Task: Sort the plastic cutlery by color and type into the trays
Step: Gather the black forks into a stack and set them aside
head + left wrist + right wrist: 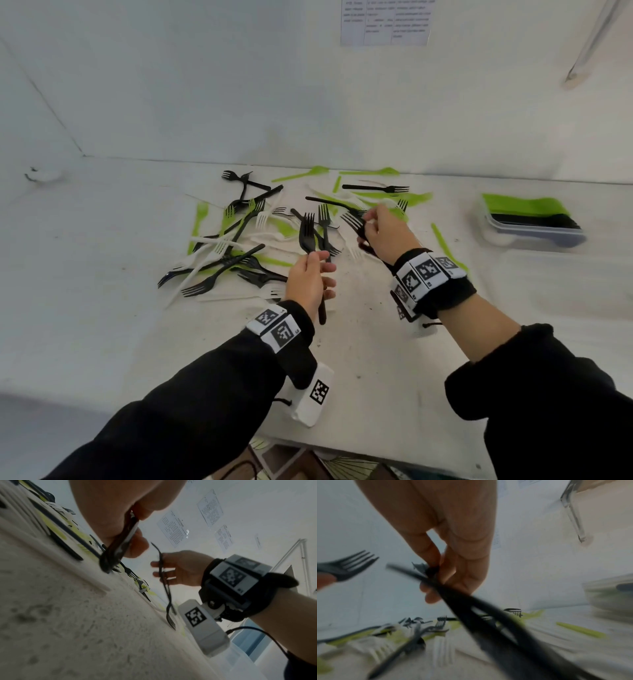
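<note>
Black, white and green plastic forks lie in a loose pile (pixel 246 233) on the white table (pixel 102 308). My left hand (pixel 313 274) grips a stack of black forks (pixel 306 231), tines up, just right of the pile; the left wrist view shows the same stack (pixel 116 547) held between thumb and fingers. My right hand (pixel 382 231) hovers over the pile's right side and pinches black forks (pixel 352 219), whose blurred handles (pixel 488 615) cross the right wrist view. How many forks either hand holds is hard to tell.
Clear stacked trays (pixel 548 240) stand at the far right, holding green cutlery (pixel 520 205) above black pieces (pixel 534 221). A green piece (pixel 445 243) lies between my right hand and the trays. The wall runs close behind the pile.
</note>
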Tool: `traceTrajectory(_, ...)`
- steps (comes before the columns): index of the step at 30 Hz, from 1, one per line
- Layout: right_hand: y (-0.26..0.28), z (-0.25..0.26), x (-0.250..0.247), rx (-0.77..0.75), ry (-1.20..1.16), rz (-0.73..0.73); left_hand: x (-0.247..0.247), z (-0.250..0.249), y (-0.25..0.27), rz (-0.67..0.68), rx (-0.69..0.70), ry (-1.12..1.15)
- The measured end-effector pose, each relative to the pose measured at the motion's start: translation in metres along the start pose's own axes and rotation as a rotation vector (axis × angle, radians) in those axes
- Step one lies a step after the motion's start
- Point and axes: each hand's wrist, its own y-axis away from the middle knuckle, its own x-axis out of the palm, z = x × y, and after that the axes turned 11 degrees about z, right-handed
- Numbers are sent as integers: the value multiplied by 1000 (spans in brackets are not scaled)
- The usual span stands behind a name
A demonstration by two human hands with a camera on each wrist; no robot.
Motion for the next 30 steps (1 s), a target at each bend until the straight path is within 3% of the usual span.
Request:
traceTrajectory(6,6,10,4,-133,-148,-205,14,4,4,-4,57,23)
traceTrajectory(17,23,19,33,-188,-296,-121,22,5,-6,-7,113,-21)
traceTrajectory(21,24,19,33,-174,-251,0,20,3,-8,-33,73,-12)
traceTrajectory(25,24,6,12,-162,-71,31,15,0,-5,-41,10,83)
traceTrajectory(30,34,-10,-1,148,464,508,7,-2,1,-28,-24,103)
